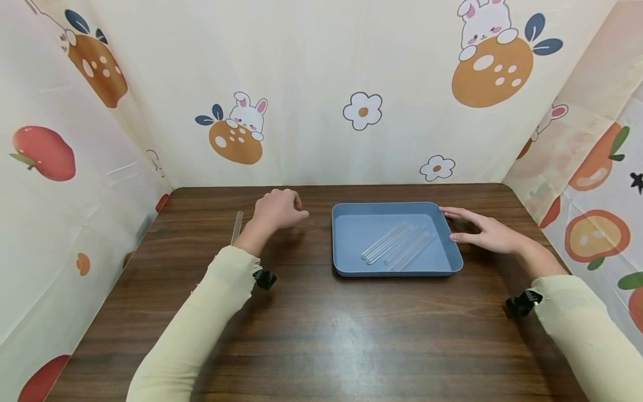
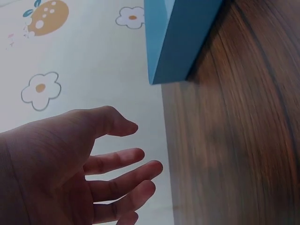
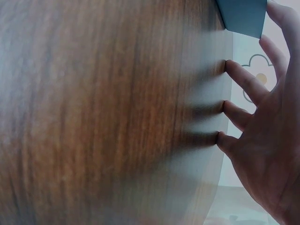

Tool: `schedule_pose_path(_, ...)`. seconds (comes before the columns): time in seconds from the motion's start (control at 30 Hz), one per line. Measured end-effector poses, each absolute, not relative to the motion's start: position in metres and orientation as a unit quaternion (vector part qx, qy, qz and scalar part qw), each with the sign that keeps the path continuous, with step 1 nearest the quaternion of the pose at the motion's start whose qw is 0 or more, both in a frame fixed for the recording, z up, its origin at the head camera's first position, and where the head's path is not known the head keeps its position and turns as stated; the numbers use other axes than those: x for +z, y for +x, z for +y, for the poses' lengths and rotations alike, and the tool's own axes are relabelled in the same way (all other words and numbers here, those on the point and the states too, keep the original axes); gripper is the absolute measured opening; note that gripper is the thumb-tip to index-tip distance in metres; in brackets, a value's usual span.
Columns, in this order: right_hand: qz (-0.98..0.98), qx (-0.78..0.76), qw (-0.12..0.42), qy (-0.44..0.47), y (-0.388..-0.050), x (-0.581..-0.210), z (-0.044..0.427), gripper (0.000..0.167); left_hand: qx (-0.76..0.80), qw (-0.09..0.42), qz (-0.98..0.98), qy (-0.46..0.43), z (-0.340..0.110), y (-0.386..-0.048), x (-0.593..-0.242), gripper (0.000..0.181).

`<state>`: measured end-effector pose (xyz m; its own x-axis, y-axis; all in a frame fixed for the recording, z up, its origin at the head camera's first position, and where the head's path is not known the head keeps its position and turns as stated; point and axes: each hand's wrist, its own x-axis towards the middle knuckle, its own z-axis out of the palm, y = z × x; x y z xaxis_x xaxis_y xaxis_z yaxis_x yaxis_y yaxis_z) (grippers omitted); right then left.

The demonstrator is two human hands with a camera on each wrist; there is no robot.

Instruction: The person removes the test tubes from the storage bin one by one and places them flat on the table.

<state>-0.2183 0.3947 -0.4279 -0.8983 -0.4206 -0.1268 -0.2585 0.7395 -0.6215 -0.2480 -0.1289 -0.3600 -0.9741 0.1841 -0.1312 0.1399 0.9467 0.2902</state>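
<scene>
My left hand [image 1: 278, 210] hovers above the table, left of a blue tray [image 1: 346, 223]. In the left wrist view its fingers are loosely bent, and nothing lies between them. Just left of that wrist, a clear tube [image 1: 238, 223] lies on the wood, partly hidden by the forearm. Several clear test tubes [image 1: 384, 244] lie slantwise side by side inside the tray. At the tray's right side, my right hand [image 1: 484, 231] touches the rim with thumb and index finger. Its other fingertips [image 3: 220, 138] rest on the tabletop, as the right wrist view shows.
The brown wooden table [image 1: 346, 346] reaches back to a patterned curtain [image 1: 311, 67] with rabbits, flowers and fruit. More patterned cloth hangs along the left and right sides. Small black devices [image 1: 264, 278] are strapped at both wrists.
</scene>
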Motion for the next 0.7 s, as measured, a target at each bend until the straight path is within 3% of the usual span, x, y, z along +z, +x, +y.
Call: schedule_pose_path(0.7, 0.925, -0.307, 0.131, -0.183, -0.219, -0.429, 0.396, 0.081, 0.133, 0.086, 0.979, 0.128, -0.076, -0.253, -0.345, 0.030)
